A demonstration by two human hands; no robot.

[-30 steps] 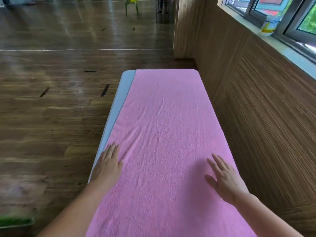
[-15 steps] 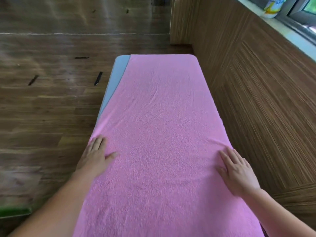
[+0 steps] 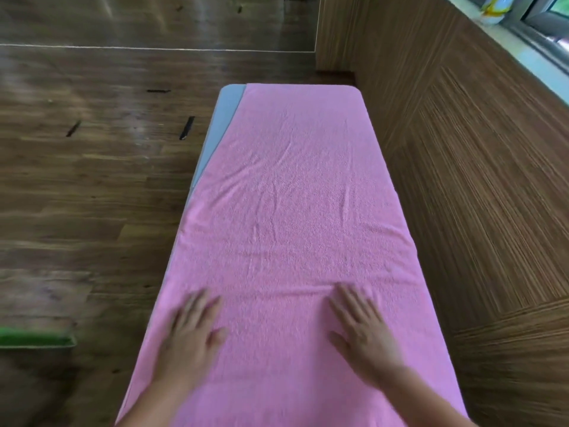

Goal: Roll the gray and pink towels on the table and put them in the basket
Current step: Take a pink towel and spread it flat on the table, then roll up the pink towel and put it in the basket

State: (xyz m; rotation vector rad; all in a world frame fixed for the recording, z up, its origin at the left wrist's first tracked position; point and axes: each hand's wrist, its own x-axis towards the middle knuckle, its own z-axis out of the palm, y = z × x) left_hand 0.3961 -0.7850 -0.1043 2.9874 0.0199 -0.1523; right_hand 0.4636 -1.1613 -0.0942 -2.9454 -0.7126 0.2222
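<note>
Wrinkles (image 3: 278, 192) could spoil the roll

The pink towel (image 3: 292, 241) lay spread flat and hid the bench under it. The left hand (image 3: 191, 337) and the right hand (image 3: 365, 337) pressed on the towel's near end, fingers (image 3: 200, 306) straight and spread, holding nothing. A strip of what looked like the gray towel (image 3: 223, 124) peeked out at the pink towel's far left edge. If one hand pushed harder, the roll might go crooked or bunch up.

Surface (image 3: 227, 118): long, narrow, gray, showing only along its far-left edge | pink towel (image 3: 292, 211): lying spread flat, covering nearly all of it, wrinkling lightly mid-length
</note>
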